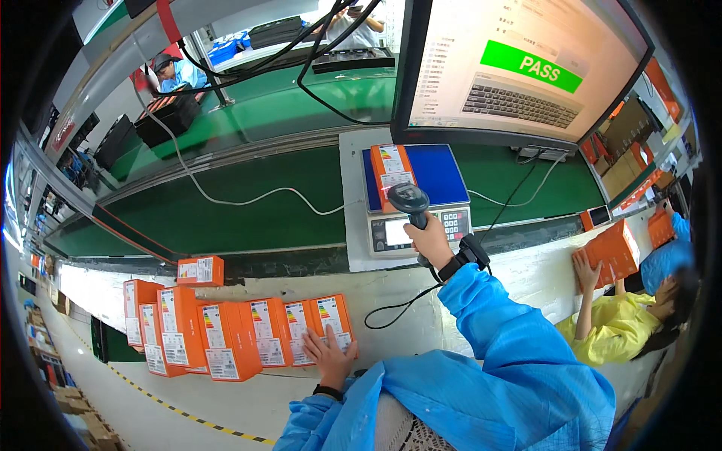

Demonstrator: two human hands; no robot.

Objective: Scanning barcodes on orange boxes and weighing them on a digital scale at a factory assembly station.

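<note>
Blue smock (pixel 481 398), right hand (pixel 432 242) clamped round scanner (pixel 409 198), left hand (pixel 331 359) spread on labelled boxes (pixel 331 314)

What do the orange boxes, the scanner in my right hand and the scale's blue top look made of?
The orange boxes: likely printed cardboard, slightly satin, given crisp folded edges and flat faces. The scanner: probably hard dark plastic, judging by its smooth moulded curves. The scale's blue top: smooth, flat and evenly coloured, perhaps plastic or film-covered metal; the look leaves that open.
</note>
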